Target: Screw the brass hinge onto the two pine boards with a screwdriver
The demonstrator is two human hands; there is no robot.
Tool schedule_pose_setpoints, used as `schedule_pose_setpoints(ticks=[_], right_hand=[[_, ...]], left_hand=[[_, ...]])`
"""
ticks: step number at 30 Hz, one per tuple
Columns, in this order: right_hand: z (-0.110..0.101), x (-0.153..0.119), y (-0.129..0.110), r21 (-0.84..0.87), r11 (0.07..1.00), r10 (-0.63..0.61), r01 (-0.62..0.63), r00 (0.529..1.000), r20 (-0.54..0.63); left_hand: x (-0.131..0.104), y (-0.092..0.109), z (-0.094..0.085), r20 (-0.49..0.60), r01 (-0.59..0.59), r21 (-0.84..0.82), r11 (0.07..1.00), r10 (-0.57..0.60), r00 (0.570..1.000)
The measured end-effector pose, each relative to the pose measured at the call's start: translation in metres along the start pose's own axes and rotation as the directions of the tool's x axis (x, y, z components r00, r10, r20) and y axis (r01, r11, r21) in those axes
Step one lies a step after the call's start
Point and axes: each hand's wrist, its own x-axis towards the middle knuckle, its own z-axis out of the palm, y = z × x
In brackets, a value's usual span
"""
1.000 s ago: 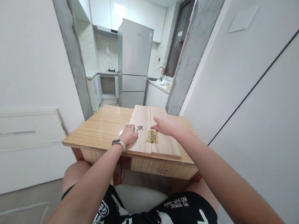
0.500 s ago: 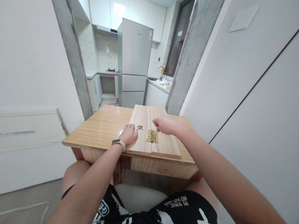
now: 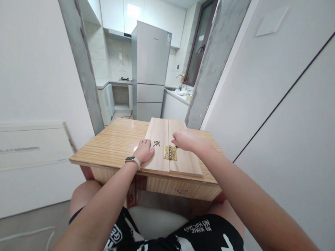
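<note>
Apparent work at the hinge (image 3: 167, 152): right hand (image 3: 185, 139) curled, its pinch indiscernible; left hand (image 3: 144, 150), laid flat, should steady the boards (image 3: 158, 161).

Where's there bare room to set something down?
Bare: tabletop between its left edge and the left hand; also the right board at its near right corner, beside the hinge. Crowded: around the screws, hinge and right hand.

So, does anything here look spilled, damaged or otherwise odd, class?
Nothing on the table looks damaged; screws lie loosely heaped. Beyond, the grey doorway edges look odd: rough and blotchy beside smooth white walls.
</note>
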Motion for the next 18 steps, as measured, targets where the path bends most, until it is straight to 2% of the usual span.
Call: schedule_pose_setpoints(ticks=[4,6,10,13,15,18], right_hand=[[-0.0015,-0.0008,0.0035,0.033,0.994,-0.107,0.106,0.993,0.051],[-0.001,-0.0017,0.004,0.063,0.991,-0.124,0.12,0.99,0.06],[0.0017,-0.0019,0.0031,0.045,0.999,-0.029,0.029,1.0,-0.006],[0.0026,-0.0002,0.0039,0.016,0.998,0.064,-0.064,0.998,-0.011],[0.002,0.0008,0.0058,0.013,0.997,0.081,-0.081,0.997,0.004],[-0.0006,0.0005,0.0098,0.026,0.999,0.043,-0.043,0.999,0.025]], left_hand=[[-0.0004,0.0015,-0.0018,0.009,0.004,-0.013,1.0,-0.004,1.0],[-0.0005,0.0023,-0.0028,0.013,0.007,-0.02,1.0,-0.007,1.0],[-0.0003,0.0027,-0.0032,0.003,-0.003,-0.03,1.0,0.003,1.0],[0.0001,0.0023,-0.0029,0.003,-0.009,-0.02,1.0,0.009,1.0],[0.0,0.0022,-0.0031,0.005,-0.009,-0.013,1.0,0.009,1.0],[-0.0005,0.0026,-0.0042,0.009,-0.009,-0.014,1.0,0.009,1.0]])
